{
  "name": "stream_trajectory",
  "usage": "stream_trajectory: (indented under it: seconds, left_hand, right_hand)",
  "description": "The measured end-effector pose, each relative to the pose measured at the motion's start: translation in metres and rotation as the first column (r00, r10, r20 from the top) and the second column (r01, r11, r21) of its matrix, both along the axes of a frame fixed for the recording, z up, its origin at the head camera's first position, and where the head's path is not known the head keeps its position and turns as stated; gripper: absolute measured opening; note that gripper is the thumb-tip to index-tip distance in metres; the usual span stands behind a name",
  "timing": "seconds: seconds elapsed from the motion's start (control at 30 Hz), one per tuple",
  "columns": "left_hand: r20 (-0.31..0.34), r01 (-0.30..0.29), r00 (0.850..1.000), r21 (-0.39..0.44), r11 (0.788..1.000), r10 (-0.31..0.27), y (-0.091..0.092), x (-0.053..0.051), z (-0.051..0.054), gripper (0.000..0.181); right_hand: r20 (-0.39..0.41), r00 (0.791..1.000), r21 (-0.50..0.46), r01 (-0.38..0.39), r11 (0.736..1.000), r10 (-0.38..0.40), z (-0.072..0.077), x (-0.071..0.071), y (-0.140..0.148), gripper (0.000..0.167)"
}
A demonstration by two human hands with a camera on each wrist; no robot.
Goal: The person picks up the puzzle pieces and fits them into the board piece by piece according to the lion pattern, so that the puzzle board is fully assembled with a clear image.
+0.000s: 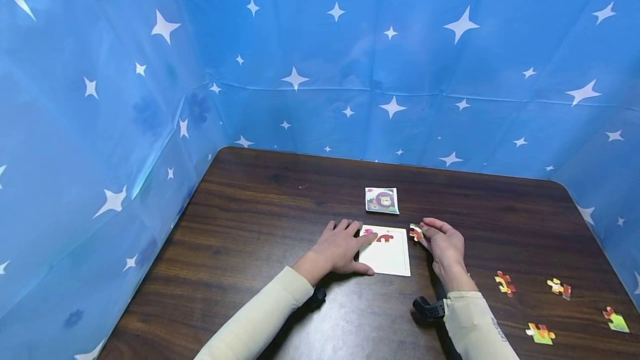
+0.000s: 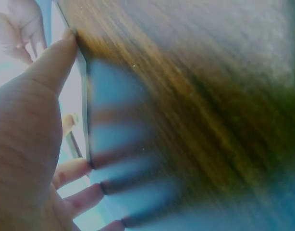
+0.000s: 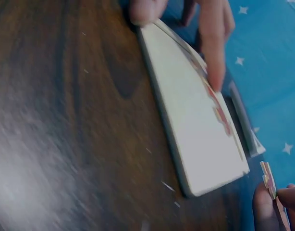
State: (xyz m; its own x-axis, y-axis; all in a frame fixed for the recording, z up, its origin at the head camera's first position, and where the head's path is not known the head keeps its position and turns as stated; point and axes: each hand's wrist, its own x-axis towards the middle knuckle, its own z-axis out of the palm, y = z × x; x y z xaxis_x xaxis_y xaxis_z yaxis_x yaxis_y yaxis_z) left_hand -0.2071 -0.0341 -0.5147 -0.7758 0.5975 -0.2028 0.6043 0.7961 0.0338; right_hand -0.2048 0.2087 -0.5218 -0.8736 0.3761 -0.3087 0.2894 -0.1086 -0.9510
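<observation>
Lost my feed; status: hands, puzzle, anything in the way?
Left hand on puzzle board, index finger partly over laid pieces. Right hand pinching puzzle piece just off board's right edge. Four loose pieces farther right.

By a dark wood-grain table [image 1: 250,210] with rounded far corners, a white puzzle board [image 1: 387,260] is being supported, a lion card [image 1: 382,200] is being borne just beyond it, and four loose puzzle pieces [image 1: 541,336] are being carried at the right.

Blue star-patterned curtains [image 1: 320,43], dark wood-grain table [image 1: 260,204]
</observation>
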Motion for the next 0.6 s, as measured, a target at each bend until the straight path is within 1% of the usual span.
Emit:
stream_trajectory:
  seconds: [0.17, 0.4, 0.43, 0.6]
  left_hand:
    - [-0.007, -0.005, 1.000, -0.001, 1.000, 0.005, 0.000, 0.000, 0.000, 0.086]
    - [-0.001, -0.010, 1.000, -0.004, 1.000, 0.010, 0.001, 0.001, -0.001, 0.086]
    - [-0.001, -0.010, 1.000, -0.005, 1.000, 0.010, 0.001, 0.001, -0.001, 0.086]
    - [0.007, -0.015, 1.000, -0.008, 1.000, 0.015, 0.001, 0.001, -0.002, 0.086]
  right_hand:
    - [0.008, 0.999, 0.047, -0.039, 0.998, 0.039, -0.004, 0.000, -0.013, 0.029]
    - [0.020, 0.999, 0.116, -0.040, 0.992, 0.038, -0.006, 0.001, -0.022, 0.027]
    - [0.022, 0.998, 0.138, -0.053, 0.989, 0.050, -0.006, 0.001, -0.023, 0.027]
    - [0.026, 0.998, 0.225, -0.068, 0.972, 0.064, -0.005, 0.001, -0.027, 0.025]
